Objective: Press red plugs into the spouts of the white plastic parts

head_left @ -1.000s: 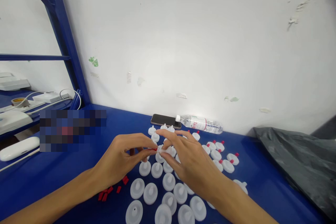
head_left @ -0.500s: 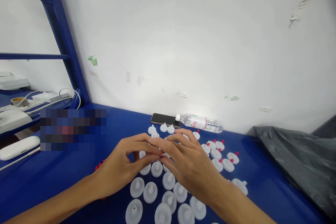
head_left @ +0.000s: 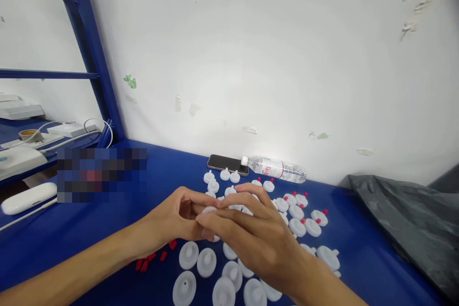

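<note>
In the head view, a person's left hand and right hand grip a white disc between their fingertips, above spouted discs and loose red caps on a blue table; a phone and bottle lie near the white wall.

Phone and bottle lie behind the discs.

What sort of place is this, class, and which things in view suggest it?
Probably a workshop or workroom: many round white plastic pieces with short spouts and loose small red plastic pieces lie on a broad blue tabletop, beside a blue upright frame.
</note>
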`<action>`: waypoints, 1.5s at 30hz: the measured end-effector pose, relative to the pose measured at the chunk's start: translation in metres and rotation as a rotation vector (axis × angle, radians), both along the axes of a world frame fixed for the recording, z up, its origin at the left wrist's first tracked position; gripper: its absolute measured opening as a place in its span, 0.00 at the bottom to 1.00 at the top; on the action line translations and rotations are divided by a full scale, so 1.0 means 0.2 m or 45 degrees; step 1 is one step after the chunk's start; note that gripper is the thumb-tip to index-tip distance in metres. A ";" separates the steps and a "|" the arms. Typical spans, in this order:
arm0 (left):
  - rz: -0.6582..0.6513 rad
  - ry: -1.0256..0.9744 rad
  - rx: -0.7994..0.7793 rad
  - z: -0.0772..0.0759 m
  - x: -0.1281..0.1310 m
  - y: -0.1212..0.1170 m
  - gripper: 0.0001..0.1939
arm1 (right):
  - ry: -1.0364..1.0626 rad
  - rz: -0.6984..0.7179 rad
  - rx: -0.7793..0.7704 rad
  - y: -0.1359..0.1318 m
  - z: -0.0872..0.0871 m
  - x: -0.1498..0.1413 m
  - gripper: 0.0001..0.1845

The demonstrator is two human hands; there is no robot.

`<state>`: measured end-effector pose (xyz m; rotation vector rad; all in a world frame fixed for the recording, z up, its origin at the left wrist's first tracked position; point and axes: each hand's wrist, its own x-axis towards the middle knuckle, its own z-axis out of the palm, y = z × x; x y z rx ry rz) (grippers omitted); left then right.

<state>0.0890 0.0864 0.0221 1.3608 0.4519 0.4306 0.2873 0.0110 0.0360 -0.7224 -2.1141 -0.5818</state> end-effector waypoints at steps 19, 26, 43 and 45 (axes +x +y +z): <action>0.313 0.556 1.032 0.13 -0.10 0.11 0.17 | 0.298 -0.554 -0.727 0.22 0.11 0.27 0.03; -0.077 0.915 1.127 0.20 -0.22 0.14 0.02 | 0.219 -0.650 -1.050 0.41 -0.02 0.36 0.05; -0.169 0.916 1.108 0.12 -0.21 0.14 0.03 | -0.008 -0.472 -1.054 0.36 -0.08 0.27 0.05; -0.168 0.943 1.100 0.12 -0.20 0.15 0.02 | 0.040 -0.459 -1.056 0.35 -0.05 0.27 0.07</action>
